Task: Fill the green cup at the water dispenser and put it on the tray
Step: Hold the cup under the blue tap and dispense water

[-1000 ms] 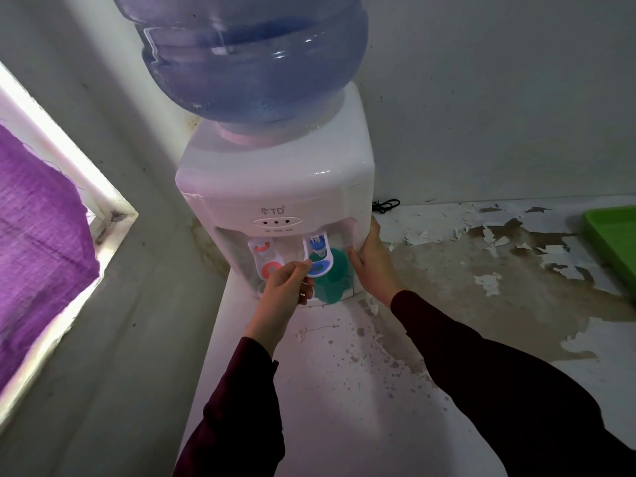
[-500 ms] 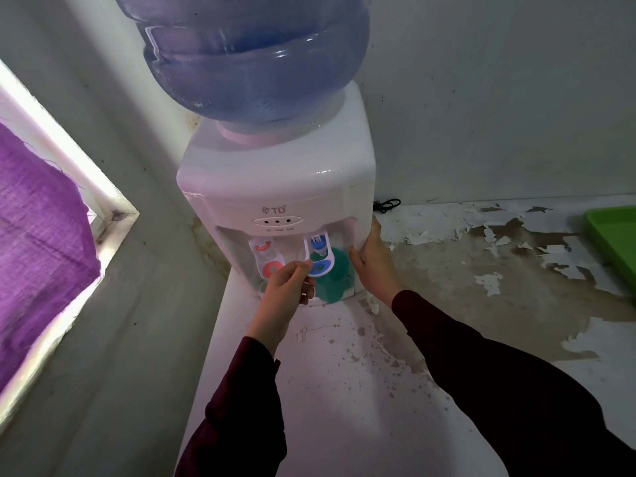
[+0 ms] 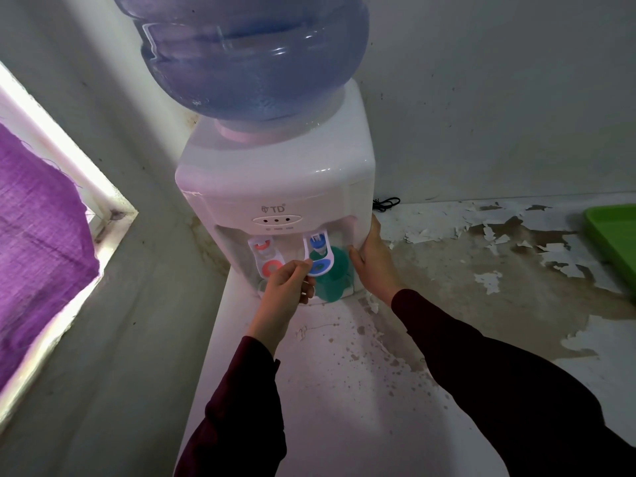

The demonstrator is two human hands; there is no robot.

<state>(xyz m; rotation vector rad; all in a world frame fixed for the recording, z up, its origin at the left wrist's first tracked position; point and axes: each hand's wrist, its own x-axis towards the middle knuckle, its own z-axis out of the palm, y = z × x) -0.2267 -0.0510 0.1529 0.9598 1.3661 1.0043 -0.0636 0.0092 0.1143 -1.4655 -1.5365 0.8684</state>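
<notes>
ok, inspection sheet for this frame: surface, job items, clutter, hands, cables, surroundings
surface: white counter, paint peeling, stained.
job's things: green cup under the blue tap of the water dispenser; green tray at far right edge.
clutter: nothing seen.
grippers: left hand fingers on the blue tap's lever; right hand flat against the dispenser's side.
cables: black cord behind the dispenser.
surroundings: purple curtain at window, grey walls.

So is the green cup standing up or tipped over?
Standing up. The green cup sits upright under the blue tap in the dispenser's alcove, beside the left hand. How full it is cannot be told.
</notes>
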